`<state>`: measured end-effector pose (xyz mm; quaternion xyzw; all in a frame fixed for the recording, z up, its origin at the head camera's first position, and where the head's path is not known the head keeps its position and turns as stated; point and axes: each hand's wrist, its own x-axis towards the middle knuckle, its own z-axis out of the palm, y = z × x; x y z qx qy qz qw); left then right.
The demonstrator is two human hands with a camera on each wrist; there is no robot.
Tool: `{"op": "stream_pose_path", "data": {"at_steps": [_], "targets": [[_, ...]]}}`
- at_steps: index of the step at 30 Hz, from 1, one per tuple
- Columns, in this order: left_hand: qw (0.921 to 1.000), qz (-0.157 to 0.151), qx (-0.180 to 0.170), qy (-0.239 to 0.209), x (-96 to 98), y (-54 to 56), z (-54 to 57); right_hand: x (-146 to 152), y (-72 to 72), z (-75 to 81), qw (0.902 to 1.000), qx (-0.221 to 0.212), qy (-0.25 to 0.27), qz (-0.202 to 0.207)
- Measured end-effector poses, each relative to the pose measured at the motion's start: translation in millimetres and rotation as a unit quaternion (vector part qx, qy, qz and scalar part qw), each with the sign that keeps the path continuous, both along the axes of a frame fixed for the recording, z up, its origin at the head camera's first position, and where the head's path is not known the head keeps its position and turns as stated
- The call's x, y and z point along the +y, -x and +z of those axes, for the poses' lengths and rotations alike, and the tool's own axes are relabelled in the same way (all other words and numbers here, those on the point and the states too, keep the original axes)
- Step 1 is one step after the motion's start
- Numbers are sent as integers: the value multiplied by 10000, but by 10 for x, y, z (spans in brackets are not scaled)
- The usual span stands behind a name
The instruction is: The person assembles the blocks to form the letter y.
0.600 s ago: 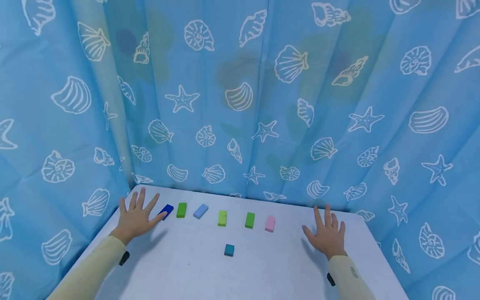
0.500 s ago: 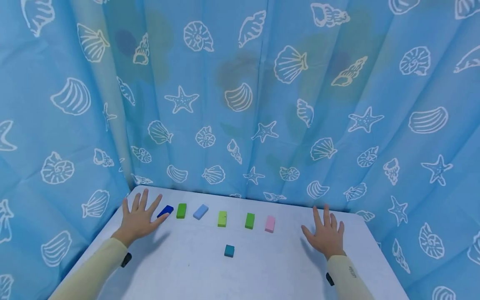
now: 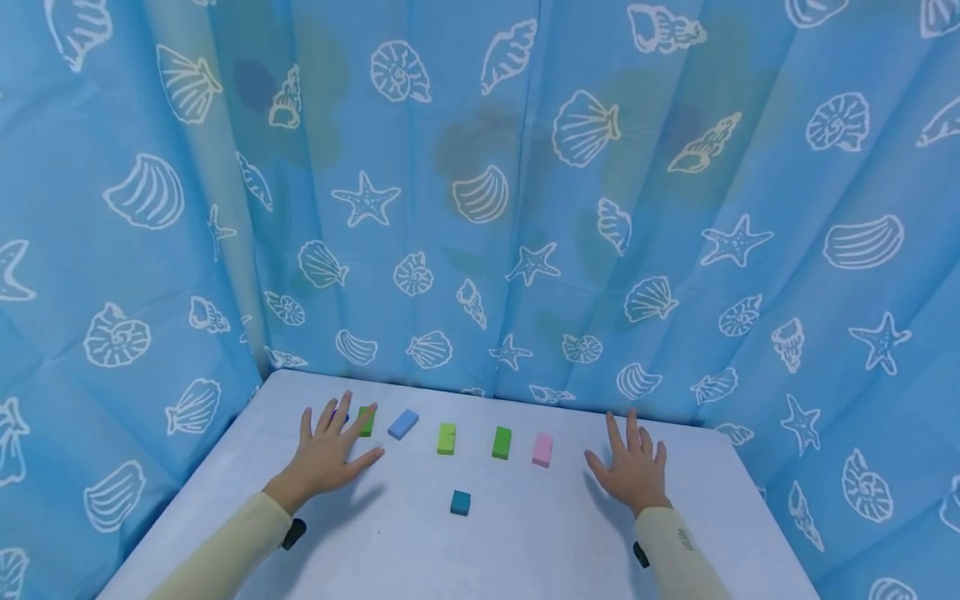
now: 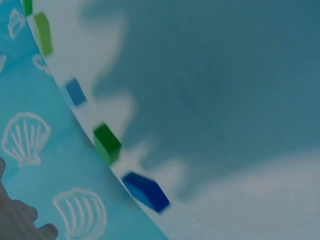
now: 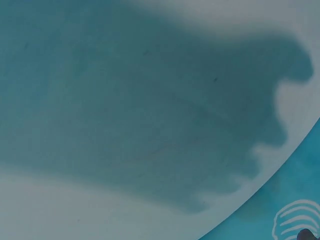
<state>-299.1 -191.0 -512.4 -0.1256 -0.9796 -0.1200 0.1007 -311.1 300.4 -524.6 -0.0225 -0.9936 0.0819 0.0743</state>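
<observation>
My left hand, fingers spread, hovers over the left part of the table, casting a shadow. In the head view its fingers partly cover a dark blue block and a green block. Only its fingertips show in the left wrist view. Spread as well, my right hand hovers above the table to the right, holding nothing. The thing nearest it is a pink block. Between the hands lie a light blue block, a lime block and a second green block.
A small teal block lies closer to the front than the row. All the blocks rest on a white table. Behind and at both sides hangs a blue curtain with white shell and starfish prints.
My left hand has moved right, from beside the dark blue block to over it and the green one. My right hand has shifted slightly left. The blocks have stayed in place.
</observation>
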Motion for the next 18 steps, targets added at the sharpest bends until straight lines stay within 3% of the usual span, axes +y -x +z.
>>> {"op": "stream_pose_path", "data": {"at_steps": [3,8,18], "targets": [[9998,-167,-90,13,154,-47,21,-36,22,-9,10000,49,-36,57],[9978,-650,-134,-75,377,-71,-65,-106,55,-49,9997,160,-62,169],[9850,-1383,-695,-759,739,-122,-189,-277,91,-82,9991,135,-5,405]]}}
